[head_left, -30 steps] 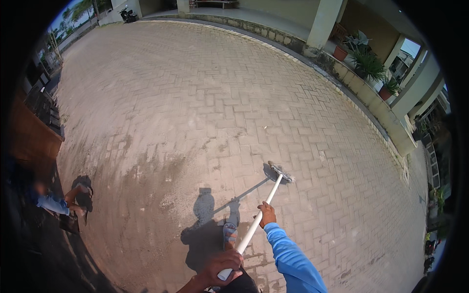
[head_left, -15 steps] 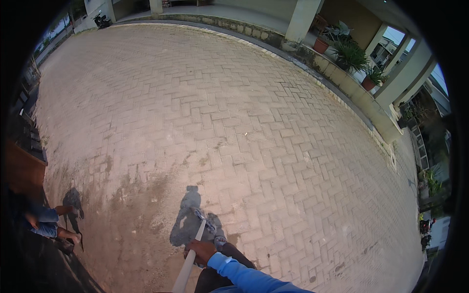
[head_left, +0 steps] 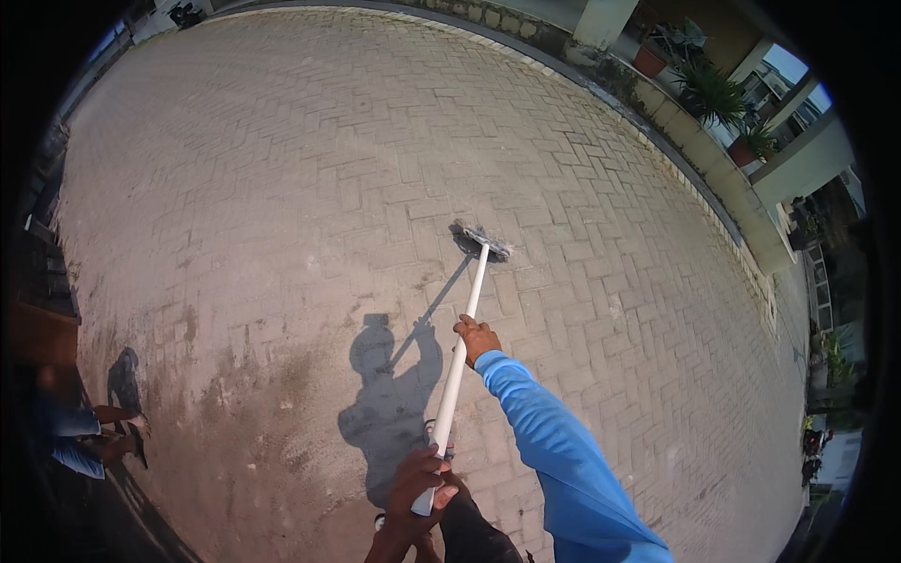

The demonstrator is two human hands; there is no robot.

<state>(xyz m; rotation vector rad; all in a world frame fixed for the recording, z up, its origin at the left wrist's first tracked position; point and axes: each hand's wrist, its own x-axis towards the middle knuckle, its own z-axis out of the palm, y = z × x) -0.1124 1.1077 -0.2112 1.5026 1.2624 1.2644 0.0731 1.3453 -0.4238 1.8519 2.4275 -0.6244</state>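
Note:
A long-handled broom with a white pole slants away from me across the paving. Its narrow greyish head rests on the bricks ahead, with what looks like a little dust or debris along it. My right hand, in a light blue sleeve, is closed around the middle of the pole, its arm stretched forward. Closer to my body, my left hand wraps the pole near its lower end. My shadow lies on the ground to the left of the pole.
Herringbone brick paving spreads all round, with brownish dirt at left. A seated person's legs show at the left edge. A low wall with potted plants borders the far right. A motorbike stands far left.
The broom head has moved from close to my feet forward and right. My right arm has extended with the pole, and my left hand has come into view on its lower end.

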